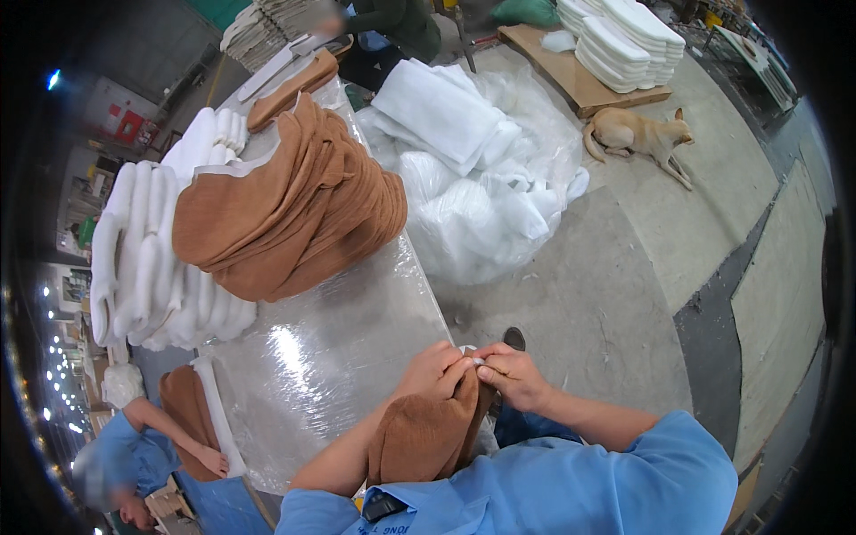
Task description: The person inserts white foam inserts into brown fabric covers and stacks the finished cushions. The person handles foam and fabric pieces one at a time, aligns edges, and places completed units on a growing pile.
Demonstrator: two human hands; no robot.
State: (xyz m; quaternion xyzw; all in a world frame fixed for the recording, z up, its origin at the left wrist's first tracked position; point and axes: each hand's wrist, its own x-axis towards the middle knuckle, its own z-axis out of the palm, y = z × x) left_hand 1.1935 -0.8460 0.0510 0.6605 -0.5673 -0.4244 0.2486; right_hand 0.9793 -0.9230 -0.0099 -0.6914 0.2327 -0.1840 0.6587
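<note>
A brown fabric cover [423, 432] hangs down in front of my body, its upper edge gathered between my hands. My left hand [435, 370] is closed on that edge, fingers bunched against the cloth. Right beside it, my right hand [514, 376] pinches a small white bit at the same edge, thumb pressed on top. The two hands almost touch, just off the near right corner of the plastic-covered table [348, 330]. What lies inside the cover is hidden.
Brown covers [294, 201] are heaped on the table beside stacked white foam pads [143, 250]. White padding in clear plastic [490, 196] lies on the floor. A dog [637, 138] rests near a pallet of pads [624, 45]. Co-workers are at lower left [152, 446] and at the top [392, 27].
</note>
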